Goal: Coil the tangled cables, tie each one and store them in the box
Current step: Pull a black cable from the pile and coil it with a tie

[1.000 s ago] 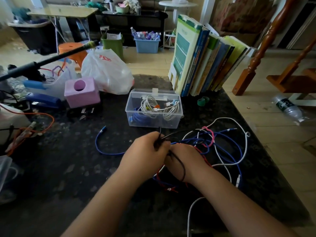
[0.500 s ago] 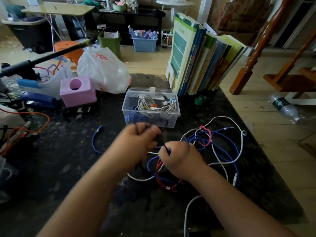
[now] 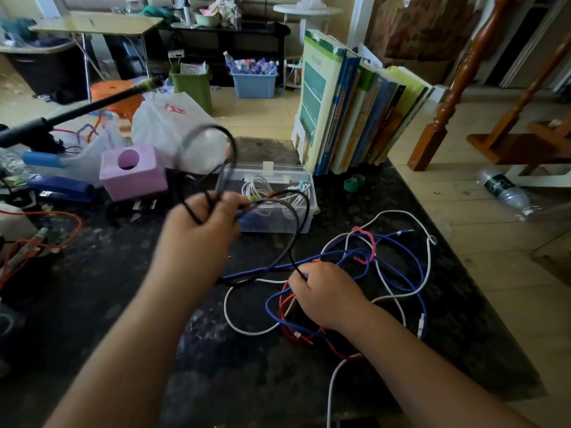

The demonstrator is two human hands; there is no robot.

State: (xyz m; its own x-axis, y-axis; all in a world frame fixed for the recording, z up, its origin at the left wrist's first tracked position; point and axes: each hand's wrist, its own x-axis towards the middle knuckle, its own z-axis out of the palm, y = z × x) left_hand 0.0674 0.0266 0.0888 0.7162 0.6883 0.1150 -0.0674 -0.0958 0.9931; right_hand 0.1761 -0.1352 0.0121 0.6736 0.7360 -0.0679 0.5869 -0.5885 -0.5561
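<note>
My left hand (image 3: 200,230) is raised above the dark table and grips a black cable (image 3: 230,143) that stands up in a loop above the fist. The cable arcs down past the box to my right hand (image 3: 321,291), which pinches it low on the table. Under and beside that hand lies a tangle of blue (image 3: 401,261), white (image 3: 414,217), red (image 3: 327,344) and pink (image 3: 367,239) cables. A clear plastic box (image 3: 278,168) stands open behind the hands and holds coiled white cables (image 3: 259,186) and a blue one.
A row of upright books (image 3: 355,109) stands behind the box at right. A pink cube (image 3: 133,171), a white plastic bag (image 3: 167,125) and a blue stapler (image 3: 61,188) sit at left, with orange wire (image 3: 61,217). The table's right edge (image 3: 463,279) drops to a wooden floor.
My left hand has lifted up and away from the right hand, pulling the black cable out of the tangle into a tall loop. My right hand stayed low on the pile.
</note>
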